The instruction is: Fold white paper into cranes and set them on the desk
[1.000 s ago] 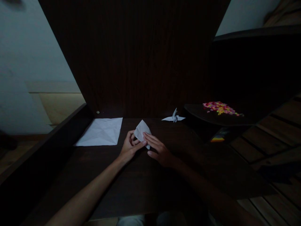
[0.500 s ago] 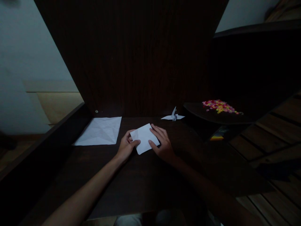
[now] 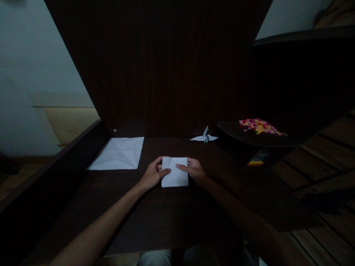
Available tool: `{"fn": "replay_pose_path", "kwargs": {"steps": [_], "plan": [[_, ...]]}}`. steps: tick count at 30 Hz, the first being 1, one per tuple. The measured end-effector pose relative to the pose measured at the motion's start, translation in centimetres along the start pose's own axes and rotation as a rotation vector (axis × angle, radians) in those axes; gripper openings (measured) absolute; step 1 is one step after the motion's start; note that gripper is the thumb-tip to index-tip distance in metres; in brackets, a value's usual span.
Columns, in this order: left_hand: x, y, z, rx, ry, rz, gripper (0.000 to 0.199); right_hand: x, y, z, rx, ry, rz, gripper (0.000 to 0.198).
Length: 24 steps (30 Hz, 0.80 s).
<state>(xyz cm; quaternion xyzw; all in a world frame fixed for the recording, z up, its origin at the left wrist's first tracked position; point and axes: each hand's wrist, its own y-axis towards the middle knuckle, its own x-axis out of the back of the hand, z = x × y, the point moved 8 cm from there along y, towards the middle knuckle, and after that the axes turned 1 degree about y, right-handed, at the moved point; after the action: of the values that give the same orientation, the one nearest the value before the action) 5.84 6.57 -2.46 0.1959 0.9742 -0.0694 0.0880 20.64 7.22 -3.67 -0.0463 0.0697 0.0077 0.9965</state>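
Observation:
A small white square of folded paper (image 3: 175, 179) is held up between both hands over the dark desk. My left hand (image 3: 154, 174) grips its left edge, thumb on the near face and fingers behind. My right hand (image 3: 195, 170) has the right edge in the same way, its thumb lying across the upper face. The fingers behind the paper are mostly hidden. Beyond my right hand, a white origami crane (image 3: 205, 138) stands at the back of the desk. To the left lies a larger creased white paper sheet (image 3: 119, 154).
A dark desk top (image 3: 149, 221) has a tall back panel (image 3: 166, 74) and a raised left side board (image 3: 50, 162). On the curved shelf (image 3: 230, 129) at right sits a pile of small pink, red and yellow pieces (image 3: 259, 126). Below it is a rainbow-striped item (image 3: 256, 159).
The folded paper has turned from a slant to nearly square and come slightly nearer. My right hand's fingers have shifted from its top face to its right edge and behind.

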Motion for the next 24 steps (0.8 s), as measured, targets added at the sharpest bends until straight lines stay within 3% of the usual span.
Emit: {"fn": "replay_pose_path", "kwargs": {"steps": [5,11,15,24], "plan": [[0.0,0.3,0.6,0.087,-0.224,0.007,0.041,1.0,0.3,0.4,0.035,0.01,-0.069,0.035],[0.1,0.1,0.5,0.099,-0.249,-0.015,0.032,1.2,0.3,0.4,0.069,0.01,-0.079,0.035],[0.1,0.1,0.3,0.063,-0.207,-0.011,0.031,1.0,0.3,0.5,0.077,0.008,-0.071,0.036],[0.0,-0.1,0.2,0.004,0.086,-0.005,0.052,-0.1,0.3,-0.2,0.062,0.004,0.0,0.044]]}}
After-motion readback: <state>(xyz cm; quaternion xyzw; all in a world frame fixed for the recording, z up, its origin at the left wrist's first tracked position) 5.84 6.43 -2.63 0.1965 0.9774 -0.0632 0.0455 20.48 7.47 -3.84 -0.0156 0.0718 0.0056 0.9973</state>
